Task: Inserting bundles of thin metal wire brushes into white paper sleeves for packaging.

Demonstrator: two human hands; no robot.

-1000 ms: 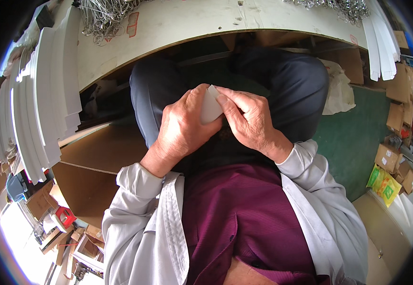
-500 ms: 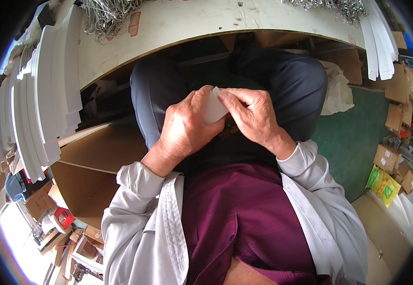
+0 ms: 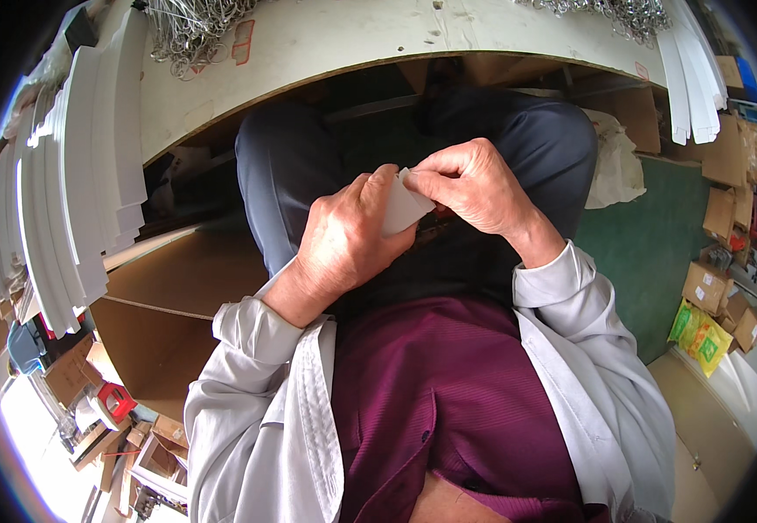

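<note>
Above my lap, my left hand (image 3: 348, 228) is wrapped round a small white flat piece (image 3: 405, 207), like card or plastic; its exact kind I cannot tell. One pale corner sticks up between the hands. My right hand (image 3: 478, 189) pinches that upper corner between thumb and forefinger. The fingers of the left hand hide the piece's left side, and whatever lies behind it is out of sight.
A white worktable (image 3: 335, 48) curves ahead of my knees, bearing bunches of metal wire hooks (image 3: 196, 30) at its back. Stacked white strips (image 3: 91, 174) overhang on the left, more strips (image 3: 694, 83) on the right. An open cardboard box (image 3: 165, 322) stands left of my legs.
My right hand has shifted slightly right and its wrist has lifted, with thumb and forefinger at the piece's corner. The left hand stays nearly in place, and more of the white piece shows.
</note>
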